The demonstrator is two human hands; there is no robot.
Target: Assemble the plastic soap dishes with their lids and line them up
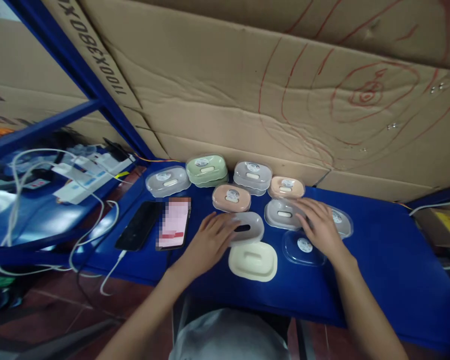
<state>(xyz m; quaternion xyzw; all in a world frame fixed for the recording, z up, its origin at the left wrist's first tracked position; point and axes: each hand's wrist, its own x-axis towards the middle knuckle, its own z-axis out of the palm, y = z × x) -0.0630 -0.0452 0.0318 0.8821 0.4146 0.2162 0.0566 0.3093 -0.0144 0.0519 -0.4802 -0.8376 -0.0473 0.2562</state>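
Several oval plastic soap boxes lie on a blue table (pixel 378 260). My left hand (pixel 212 240) rests on the left end of a grey box part (pixel 249 227), fingers curled over its edge. In front of it sits a cream box base (pixel 253 260). My right hand (pixel 320 225) lies flat, fingers spread, over a clear lid (pixel 285 214) and beside another clear lid (pixel 303 247). A third clear lid (pixel 341 220) peeks out to its right. Behind are a pink box (pixel 231 196), a peach box (pixel 286 187), a grey box (pixel 252 175), a green box (pixel 206 170) and a clear-lidded box (pixel 168 181).
Two phones lie at the table's left, a black one (pixel 139 225) and one with a lit screen (pixel 174 222). White cables and a power strip (pixel 86 175) crowd the shelf to the left. A cardboard wall (pixel 285 90) with red scribbles backs the table.
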